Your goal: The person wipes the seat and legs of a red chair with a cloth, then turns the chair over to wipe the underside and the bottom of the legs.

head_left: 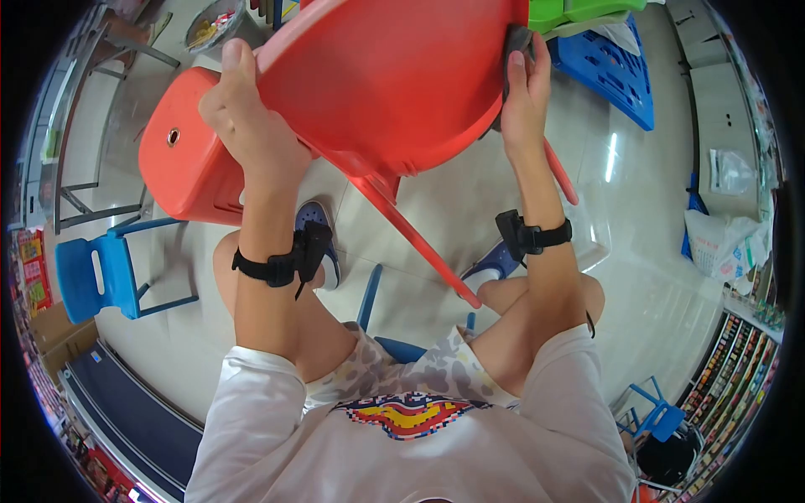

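Observation:
A red plastic chair (394,75) is held up in front of me, tilted, with its thin red legs pointing down toward my feet. My left hand (247,117) is closed round its left edge, thumb up. On the right edge, my right hand (527,92) grips the chair together with a dark grey or black item (513,63), partly hidden by the fingers. Both wrists wear black straps with small black boxes. Just below and left of my left hand stands a red stool (184,142) with a round hole in its top.
A small blue chair (109,268) stands at the left, below a metal-framed table (80,109). A bin (220,29) is at the top left. A blue plastic pallet (608,71) and green item (574,12) lie top right. White bags (725,243) and shelves line the right.

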Available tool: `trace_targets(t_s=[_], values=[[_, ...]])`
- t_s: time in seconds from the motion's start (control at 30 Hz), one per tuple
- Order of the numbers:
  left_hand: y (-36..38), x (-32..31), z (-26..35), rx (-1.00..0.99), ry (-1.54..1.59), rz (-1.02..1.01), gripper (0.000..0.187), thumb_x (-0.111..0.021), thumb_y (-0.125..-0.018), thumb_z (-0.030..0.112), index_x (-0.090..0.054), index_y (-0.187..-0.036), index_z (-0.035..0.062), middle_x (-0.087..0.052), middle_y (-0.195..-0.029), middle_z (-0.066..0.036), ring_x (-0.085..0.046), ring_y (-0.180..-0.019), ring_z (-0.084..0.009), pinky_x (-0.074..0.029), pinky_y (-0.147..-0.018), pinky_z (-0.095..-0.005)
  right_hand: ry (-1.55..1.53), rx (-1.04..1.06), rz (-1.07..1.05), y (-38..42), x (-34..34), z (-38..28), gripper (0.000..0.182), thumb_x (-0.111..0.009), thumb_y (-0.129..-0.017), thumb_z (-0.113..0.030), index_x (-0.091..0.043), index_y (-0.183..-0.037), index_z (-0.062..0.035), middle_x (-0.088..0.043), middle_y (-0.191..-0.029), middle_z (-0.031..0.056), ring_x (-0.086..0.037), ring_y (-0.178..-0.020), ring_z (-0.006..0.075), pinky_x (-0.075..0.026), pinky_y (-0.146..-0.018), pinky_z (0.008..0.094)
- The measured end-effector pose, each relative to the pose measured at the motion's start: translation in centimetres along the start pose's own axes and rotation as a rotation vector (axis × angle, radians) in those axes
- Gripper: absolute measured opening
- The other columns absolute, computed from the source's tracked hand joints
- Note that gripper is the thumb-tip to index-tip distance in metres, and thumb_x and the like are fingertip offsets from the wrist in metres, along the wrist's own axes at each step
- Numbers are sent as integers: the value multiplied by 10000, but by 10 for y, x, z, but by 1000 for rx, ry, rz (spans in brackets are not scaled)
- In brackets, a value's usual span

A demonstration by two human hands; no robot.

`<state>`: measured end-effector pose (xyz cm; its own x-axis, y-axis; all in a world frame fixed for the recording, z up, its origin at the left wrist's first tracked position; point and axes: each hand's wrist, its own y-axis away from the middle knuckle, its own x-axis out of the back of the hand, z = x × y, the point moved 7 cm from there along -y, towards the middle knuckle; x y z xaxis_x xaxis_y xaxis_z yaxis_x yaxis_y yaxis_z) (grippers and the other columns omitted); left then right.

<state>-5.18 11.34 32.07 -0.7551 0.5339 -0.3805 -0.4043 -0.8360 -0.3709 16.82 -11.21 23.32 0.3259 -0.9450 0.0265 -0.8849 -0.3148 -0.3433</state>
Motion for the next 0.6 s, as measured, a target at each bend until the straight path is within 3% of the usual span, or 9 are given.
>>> trace_targets(t_s=[0.07, 0.13, 0.17, 0.23, 0.3, 0.37, 0.47, 0.53, 0.6], values=[[4, 5, -5, 14, -22, 13, 477, -542, -1055, 326, -376, -666, 106, -376, -686, 74, -333, -639, -53, -290, -560, -248, -25, 5, -5, -2, -2, -5, 669, -513, -1076, -284, -226, -1583, 46, -493, -1506, 225, -456, -1410, 283, -300, -1189, 374], [11, 9, 9, -318, -290, -70, 505, -509, -1066, 316, -353, -644, 85, -343, -667, 67, -291, -629, -62, -231, -542, -275, -73, 7, 38, -6, -1, -12, 628, -550, -1064, -256, -300, -1560, 39, -581, -1420, 205, -548, -1308, 237, -374, -1136, 348], [14, 5, 15, -315, -295, -70, 505, -509, -1066, 316, -353, -644, 85, -343, -667, 67, -291, -629, -62, -231, -542, -275, -75, 2, 38, -9, 0, -12, 628, -550, -1064, -256, -300, -1560, 39, -581, -1420, 205, -548, -1308, 237, -374, -1136, 348], [25, -6, 26, -188, -264, -56, 526, -483, -1073, 292, -308, -628, 73, -310, -640, 61, -256, -621, -65, -190, -538, -291, -42, -21, -9, -16, 1, -10, 683, -550, -1064, -296, -252, -1600, 5, -423, -1556, 230, -410, -1447, 252, -302, -1193, 348], [29, -12, 34, -205, -312, -72, 534, -481, -1073, 293, -321, -617, 65, -309, -626, 59, -254, -618, -65, -189, -536, -291, -29, -5, -16, -22, -1, -22, 672, -535, -1069, -323, -276, -1588, 17, -448, -1544, 233, -422, -1449, 259, -300, -1194, 352], [30, -10, 36, -220, -363, -89, 543, -480, -1073, 294, -334, -606, 57, -308, -613, 57, -253, -615, -65, -189, -534, -291, -360, -69, -147, -22, -10, -26, 673, -502, -1058, -127, -164, -1621, 22, -254, -1652, 194, -307, -1506, 294, -243, -1234, 371], [17, 6, 22, -199, -274, -73, 476, -505, -1065, 246, -435, -643, 35, -325, -626, 54, -237, -615, -76, -197, -528, -297, -259, 93, -112, -22, -17, -22, 642, -490, -1083, -164, -183, -1608, 43, -324, -1622, 196, -338, -1491, 293, -254, -1226, 387], [11, 10, 15, -311, -603, -196, 396, -398, -1080, 408, -369, -798, 133, -434, -768, 28, -458, -701, -71, -463, -631, -246, -122, 185, -123, -14, -22, -22, 646, -495, -1085, -191, -193, -1603, 48, -329, -1622, 200, -349, -1486, 299, -250, -1229, 395], [-2, 17, 6, -161, -380, -100, 369, -402, -1080, 424, -427, -877, 117, -497, -831, 16, -526, -758, -89, -500, -676, -260, 182, 377, -116, -4, -28, -32, 639, -475, -1096, -294, -256, -1580, 62, -353, -1608, 233, -366, -1479, 346, -255, -1226, 419]])
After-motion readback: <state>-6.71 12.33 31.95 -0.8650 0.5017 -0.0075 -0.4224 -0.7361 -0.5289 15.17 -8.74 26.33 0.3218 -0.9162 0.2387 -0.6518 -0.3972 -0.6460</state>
